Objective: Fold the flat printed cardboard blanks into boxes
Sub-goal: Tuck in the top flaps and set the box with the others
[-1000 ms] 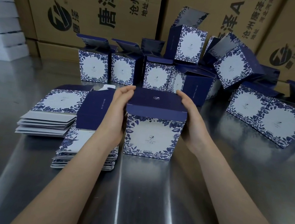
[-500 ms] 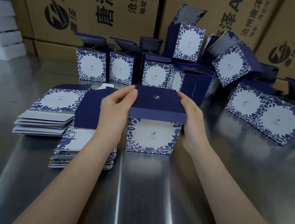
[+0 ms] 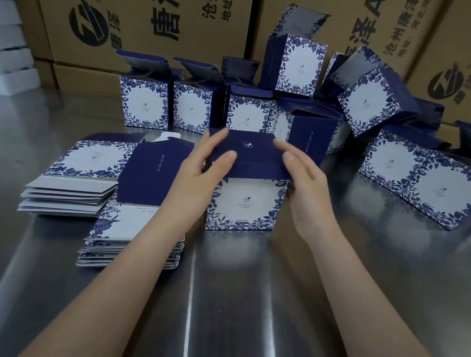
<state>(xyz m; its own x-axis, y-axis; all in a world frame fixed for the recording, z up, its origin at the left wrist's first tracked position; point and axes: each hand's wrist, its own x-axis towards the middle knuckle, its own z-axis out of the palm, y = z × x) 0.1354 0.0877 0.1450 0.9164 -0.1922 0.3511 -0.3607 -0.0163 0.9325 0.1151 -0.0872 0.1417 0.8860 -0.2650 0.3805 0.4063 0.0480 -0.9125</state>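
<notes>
Two bare forearms reach across a steel bench (image 3: 228,309). At mid-bench, a blue floral box (image 3: 244,203) stands upright. The left hand (image 3: 200,171) and right hand (image 3: 304,183), fingers loosely curved, touch its navy lid flap. Flat blanks (image 3: 72,186) lie stacked toward the left edge. Folded boxes (image 3: 295,108) crowd the far edge.

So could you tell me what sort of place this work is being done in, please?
Probably a packing workshop or warehouse: a steel worktable, large printed shipping cartons stacked behind, stacks of flat blanks and many folded boxes.
</notes>
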